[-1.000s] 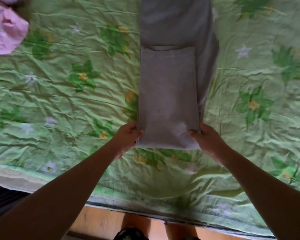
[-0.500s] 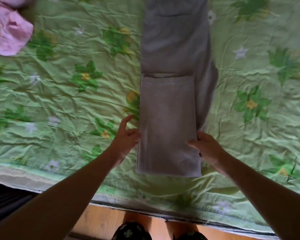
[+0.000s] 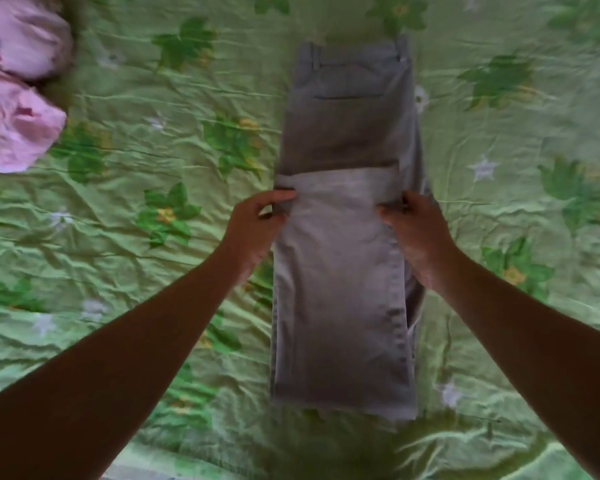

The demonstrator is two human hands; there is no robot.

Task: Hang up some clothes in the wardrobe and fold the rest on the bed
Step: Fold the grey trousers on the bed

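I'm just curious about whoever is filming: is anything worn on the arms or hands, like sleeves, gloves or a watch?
The left forearm and right forearm are bare, with no sleeve edge in view. The left hand and right hand wear no gloves, and no watch, bracelet or ring shows, though the picture is slightly blurred.

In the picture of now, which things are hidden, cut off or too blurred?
Head view, pink clothes: cut by the left edge, garment type unclear.
Head view, grey trousers: lower layers covered by the folded leg on top.
Head view, left hand and right hand: any fingers under the cloth are hidden.
Head view, bedsheet: print blurred near the bottom edge.
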